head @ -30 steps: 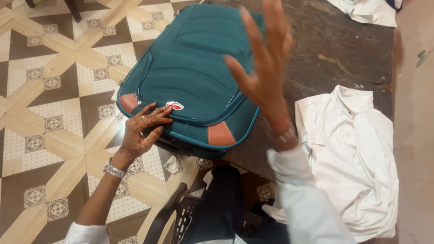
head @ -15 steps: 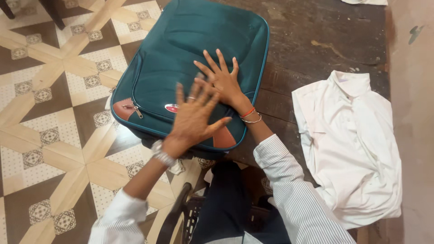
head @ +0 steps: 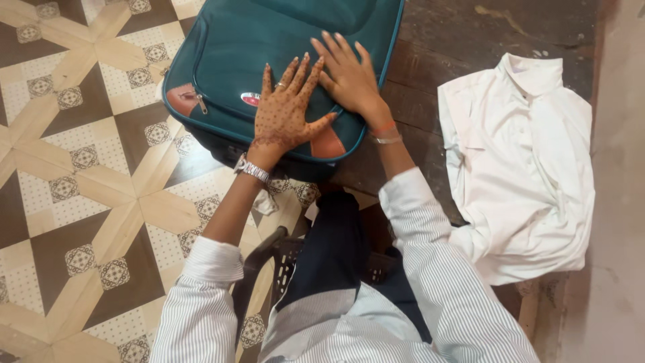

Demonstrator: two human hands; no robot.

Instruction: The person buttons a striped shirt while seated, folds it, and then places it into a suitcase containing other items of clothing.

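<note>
Fingers of the left hand lie spread and flat on the teal suitcase, gripping nothing; the right hand rests just beside it, its fingers likewise splayed, so both palms seem to press the soft lid down. The suitcase sits at the left edge of the dark wooden bench, its near corner hanging over the patterned tile floor. A folded white shirt lies apart toward the bench's right edge, beside a pale wall. A dark chair shows below the person's striped sleeves.
</note>
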